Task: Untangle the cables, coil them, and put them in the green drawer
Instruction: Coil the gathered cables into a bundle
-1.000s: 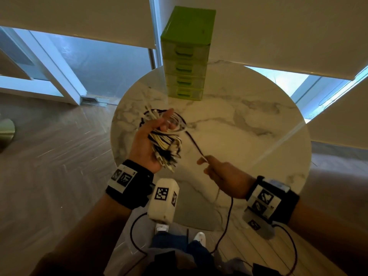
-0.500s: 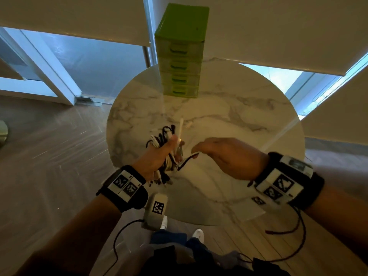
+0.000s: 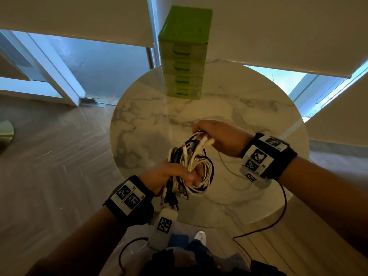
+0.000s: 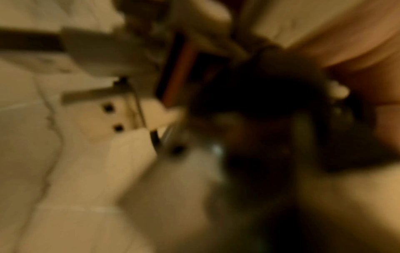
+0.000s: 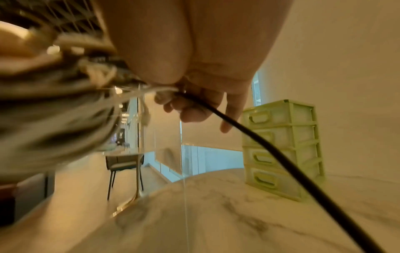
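Observation:
A tangled bundle of black and white cables (image 3: 191,166) hangs above the near part of the round marble table (image 3: 249,108). My left hand (image 3: 179,176) grips the lower part of the bundle, fingers wrapped round it. My right hand (image 3: 211,134) holds the bundle's top, pinching cable strands; in the right wrist view a black cable (image 5: 270,150) runs out from its fingers (image 5: 190,109) beside blurred cables (image 5: 65,106). The green drawer unit (image 3: 185,56) stands at the table's far edge, all drawers closed; it also shows at right as the green drawer unit (image 5: 283,147). The left wrist view is too blurred to read.
The table's front edge (image 3: 219,224) lies just beyond my body. Wood floor lies to the left, with windows and roller blinds behind the table. A chair (image 5: 123,166) stands beyond the table in the right wrist view.
The right hand, which was pulling one black cable away from the bundle, has come over and taken hold of the bundle's top. The left hand has lowered with the bundle.

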The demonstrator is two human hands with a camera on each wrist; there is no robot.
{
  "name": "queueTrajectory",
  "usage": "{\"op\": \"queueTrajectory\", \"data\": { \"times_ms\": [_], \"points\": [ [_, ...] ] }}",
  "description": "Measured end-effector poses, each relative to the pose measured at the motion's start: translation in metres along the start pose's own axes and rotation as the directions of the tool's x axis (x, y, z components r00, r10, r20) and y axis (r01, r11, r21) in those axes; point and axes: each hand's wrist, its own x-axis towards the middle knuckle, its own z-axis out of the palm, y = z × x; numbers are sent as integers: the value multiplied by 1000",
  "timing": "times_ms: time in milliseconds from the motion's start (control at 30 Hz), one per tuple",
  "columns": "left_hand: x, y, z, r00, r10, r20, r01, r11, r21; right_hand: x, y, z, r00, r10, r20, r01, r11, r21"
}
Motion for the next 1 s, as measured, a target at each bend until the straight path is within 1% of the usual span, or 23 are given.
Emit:
{"op": "queueTrajectory", "data": {
  "times_ms": [67,100,133,167,200,267,333,400,467,500,533,567,600,633,667,700,767,800,833,867,900,933,1000],
  "points": [
    [-3,5,-4,996,66,62,-56,988,-145,-2,7,9,999,37,-6,-37,999,-7],
    [-4,7,-5,991,108,79,-88,970,-228,-3,9,13,996,94,3,-94,996,8],
    [-4,8,-6,987,147,62,-123,948,-294,-4,11,18,989,147,17,-148,989,20],
    [-4,11,-5,987,161,12,-146,924,-352,-6,10,24,982,188,30,-189,981,39],
    [-4,13,-6,985,153,-73,-170,900,-402,-8,9,31,975,218,39,-220,973,65],
    [-5,16,-12,954,131,-271,-241,871,-428,-17,8,48,955,279,100,-291,948,131],
    [-9,24,-23,890,130,-437,-327,849,-414,-29,9,67,930,314,192,-344,928,146],
    [-11,29,-39,797,146,-587,-446,797,-407,-43,6,79,917,319,238,-353,928,118],
    [-11,27,-54,712,129,-690,-494,790,-362,-53,-2,82,926,276,257,-305,949,78],
    [-10,24,-58,686,110,-720,-484,808,-337,-56,-8,82,939,231,254,-246,969,29],
    [-9,21,-60,663,98,-742,-452,843,-292,-57,-15,80,959,169,227,-165,986,-36],
    [-6,15,-60,639,89,-764,-392,892,-224,-57,-20,79,983,88,163,-74,993,-88],
    [-4,9,-60,618,95,-780,-310,942,-130,-55,-25,75,995,-22,94,36,989,-143],
    [-2,4,-57,612,102,-784,-225,973,-49,-52,-27,72,991,-127,30,130,973,-193],
    [0,-1,-53,627,110,-771,-146,989,22,-48,-27,67,975,-221,-30,209,952,-222],
    [1,-3,-46,669,119,-734,-89,993,79,-42,-26,60,954,-291,-69,268,935,-233],
    [3,0,-22,772,112,-625,-3,985,173,-27,-25,42,926,-357,-122,324,919,-226],
    [5,2,-13,802,90,-591,31,981,191,-19,-24,32,917,-376,-131,342,913,-223],
    [8,2,-5,826,59,-561,36,987,156,-11,-22,26,910,-392,-136,355,905,-237],
    [8,2,1,886,4,-464,24,998,54,-5,-22,21,907,-403,-121,366,898,-242],
    [10,-1,5,922,-49,-384,32,998,-51,0,-23,17,913,-393,-111,363,906,-218],
    [13,-1,9,943,-76,-324,48,994,-94,4,-24,15,926,-360,-115,342,927,-153],
    [15,-6,9,984,-19,-175,6,997,-75,8,-23,11,955,-259,-144,267,963,39]
  ]
}}
